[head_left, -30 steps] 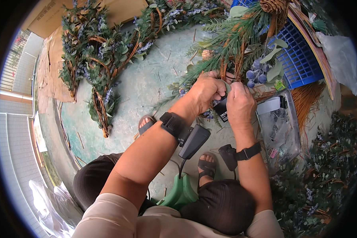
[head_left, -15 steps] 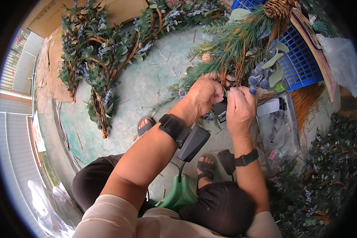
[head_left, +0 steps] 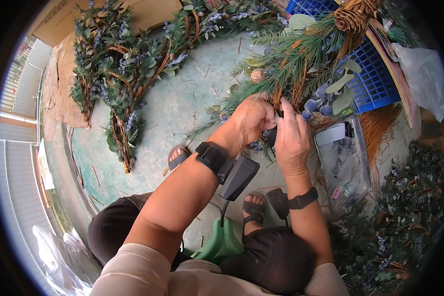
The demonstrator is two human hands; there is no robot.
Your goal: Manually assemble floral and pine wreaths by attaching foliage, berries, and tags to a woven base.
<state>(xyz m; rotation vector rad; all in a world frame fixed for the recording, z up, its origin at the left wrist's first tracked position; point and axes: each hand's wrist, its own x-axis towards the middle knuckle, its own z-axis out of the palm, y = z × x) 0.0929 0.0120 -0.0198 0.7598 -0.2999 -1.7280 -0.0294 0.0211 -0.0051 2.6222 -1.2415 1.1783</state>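
An artificial pine swag (head_left: pixel 301 54) with green needles, brown twigs, pinecones and blue berries (head_left: pixel 322 104) spreads in front of me. My left hand (head_left: pixel 254 118) is closed on its twiggy lower stems. Close beside it on the right, my right hand (head_left: pixel 293 138) has its fingers raised and pressed together against the brown twigs (head_left: pixel 278 96). What its fingertips pinch is hidden. A small black object (head_left: pixel 272 137) shows partly between the two hands. A large pinecone (head_left: pixel 352 18) sits at the swag's upper end.
A blue plastic crate (head_left: pixel 375 79) stands behind the swag. To the right are a clear plastic tub (head_left: pixel 348 163) and brown bristles (head_left: pixel 380 130). Greenery wreath pieces (head_left: pixel 126 84) lie at the far left, more greenery (head_left: pixel 394 232) at the lower right. A green stool (head_left: pixel 219 241) is beneath me.
My right hand has shifted slightly left and its fingers have reached upward along the twigs. It now covers more of the black object. My left hand stays almost in place.
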